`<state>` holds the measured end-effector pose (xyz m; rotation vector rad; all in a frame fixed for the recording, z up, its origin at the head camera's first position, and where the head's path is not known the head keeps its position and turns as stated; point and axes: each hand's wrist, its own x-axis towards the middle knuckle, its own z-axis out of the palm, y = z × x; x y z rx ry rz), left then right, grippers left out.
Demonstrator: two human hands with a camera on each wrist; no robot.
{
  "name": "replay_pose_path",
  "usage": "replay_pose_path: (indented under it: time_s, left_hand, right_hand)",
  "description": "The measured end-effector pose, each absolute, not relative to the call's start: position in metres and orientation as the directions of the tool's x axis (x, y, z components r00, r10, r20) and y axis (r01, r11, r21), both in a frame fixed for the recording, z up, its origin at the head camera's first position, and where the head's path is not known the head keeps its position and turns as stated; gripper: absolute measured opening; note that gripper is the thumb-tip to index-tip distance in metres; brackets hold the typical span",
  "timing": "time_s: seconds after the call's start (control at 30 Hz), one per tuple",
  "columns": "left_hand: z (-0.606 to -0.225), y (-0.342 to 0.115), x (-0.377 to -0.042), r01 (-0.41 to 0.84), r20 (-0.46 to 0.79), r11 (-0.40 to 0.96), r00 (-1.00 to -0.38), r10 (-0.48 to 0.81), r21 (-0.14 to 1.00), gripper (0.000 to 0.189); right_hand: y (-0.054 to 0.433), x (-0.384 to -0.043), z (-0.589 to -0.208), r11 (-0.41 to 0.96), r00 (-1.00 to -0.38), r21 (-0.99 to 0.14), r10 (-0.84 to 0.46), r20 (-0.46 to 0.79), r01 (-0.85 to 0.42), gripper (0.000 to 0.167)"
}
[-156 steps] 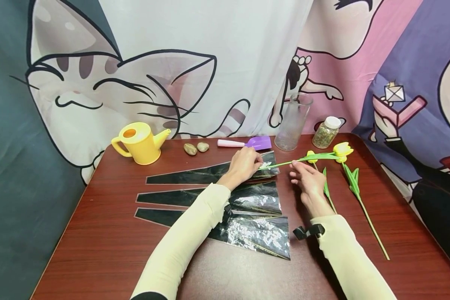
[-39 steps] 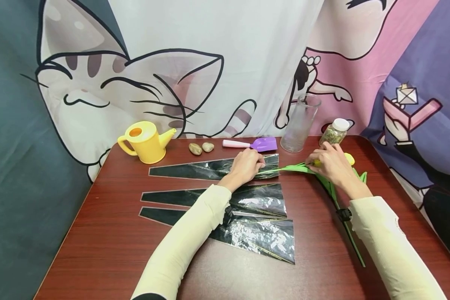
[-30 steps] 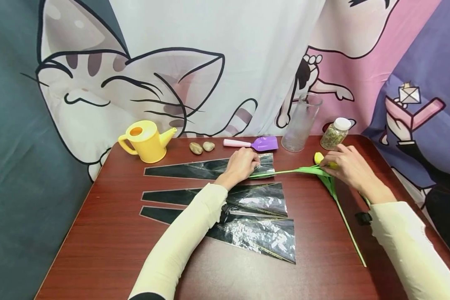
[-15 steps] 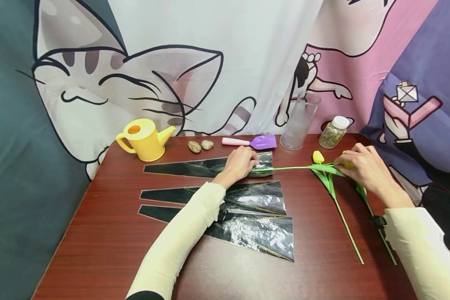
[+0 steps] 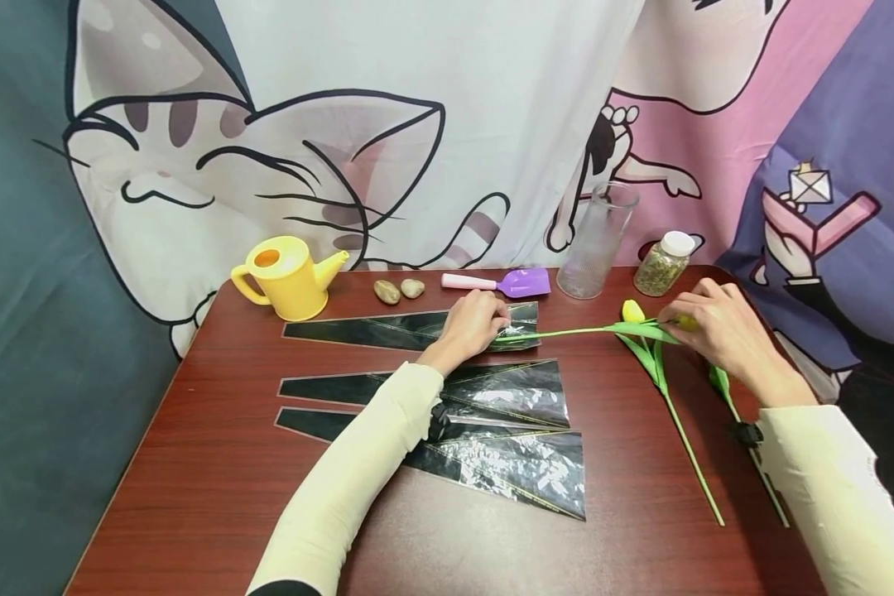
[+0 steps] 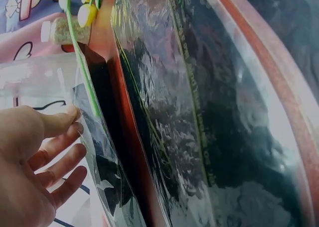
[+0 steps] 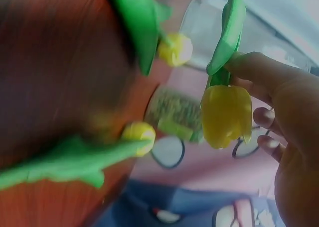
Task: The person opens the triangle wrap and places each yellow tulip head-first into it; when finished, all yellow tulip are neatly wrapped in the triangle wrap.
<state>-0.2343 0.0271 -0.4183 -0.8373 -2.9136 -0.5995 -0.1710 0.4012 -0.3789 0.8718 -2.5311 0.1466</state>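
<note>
My left hand (image 5: 471, 324) pinches the wide, open end of the farthest clear-and-black plastic flower sleeve (image 5: 365, 332) between thumb and forefinger. A tulip stem (image 6: 82, 67) reaches to that sleeve's mouth, its cut end close by my left fingertips. At the other end, my right hand (image 5: 718, 327) pinches the same yellow tulip (image 7: 227, 116) just below its bloom, the bloom hanging down in the right wrist view. Two more yellow tulips lie on the table beneath and beside my right hand, one with its bloom (image 5: 632, 311) showing, the other partly hidden by the hand, its stem (image 5: 767, 484) visible.
Two more flower sleeves (image 5: 507, 393) lie nearer me. Along the table's back edge stand a yellow watering can (image 5: 286, 281), two stones (image 5: 386, 291), a purple scoop (image 5: 523, 283), a glass vase (image 5: 594, 248) and a lidded jar (image 5: 663, 269). A printed curtain hangs behind.
Over the last second or so my right hand has moved right with the tulip, drawing its stem back rightward. My left hand keeps its pinch on the sleeve, which has slid slightly left.
</note>
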Motion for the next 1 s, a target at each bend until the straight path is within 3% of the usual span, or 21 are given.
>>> replay_pose_path:
  time_s: [0.43,0.77,1.0]
  left_hand:
    - [-0.417,0.02,-0.234,0.507,0.156,0.788,-0.861,0.485,0.35,0.009]
    - [-0.415,0.03,-0.23,0.539,0.149,0.768,-0.84,0.522,0.346,0.012]
    - [-0.416,0.04,-0.228,0.551,0.157,0.765,-0.833,0.531,0.334,0.012]
  right_hand:
    - [0.458,-0.137,-0.367,0.88,-0.784,0.027,-0.436,0.442,-0.474,0.028]
    - [0.434,-0.148,-0.377,0.851,-0.751,0.005,-0.467,0.468,-0.526,0.025]
    - [0.382,-0.169,-0.393,0.792,-0.708,-0.009,-0.541,0.453,-0.611,0.019]
